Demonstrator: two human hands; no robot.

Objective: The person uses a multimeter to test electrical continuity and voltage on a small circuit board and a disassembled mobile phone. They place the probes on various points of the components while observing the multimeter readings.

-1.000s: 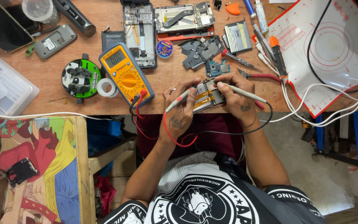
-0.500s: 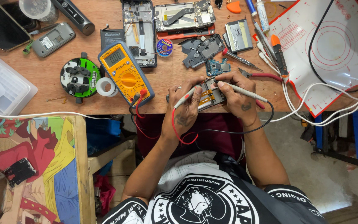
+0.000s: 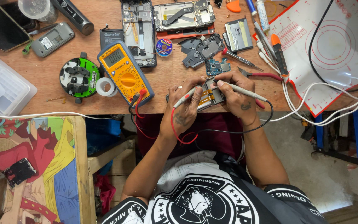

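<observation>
both forearms come up from the bottom of the view and meet at the near edge of the wooden workbench (image 3: 179,89), wrists bent inward so the two hands face each other over a small opened phone board (image 3: 212,94). the left hand (image 3: 186,111) is curled around a test probe with a red lead (image 3: 184,98), pinched between thumb and fingers like a pen, its tip slanting up and to the right toward the board; the red wire loops down below the wrist and runs back to the meter. the right hand (image 3: 238,96) is closed in the same pen grip on a second probe with a black lead (image 3: 247,91), the shaft lying across the knuckles and pointing left, its tip at the top of the board, while the black wire sweeps down under the forearm. the board lies flat at the bench edge between the two hands, touched by the fingertips of both, so both grips sit just above and beside it; whether the probe tips actually touch its contacts is too small to tell. a yellow multimeter (image 3: 124,72) lies tilted just left of the left hand, both leads plugged in at its lower end. beside it sit a roll of white tape (image 3: 105,86) and a round green and black fixture (image 3: 79,77). past the board, farther up the bench, lie a small blue circuit board (image 3: 217,66), a dark phone frame (image 3: 203,49) and two opened phone bodies (image 3: 162,18). a white and red work mat (image 3: 332,45) covers the right end of the bench.
</observation>
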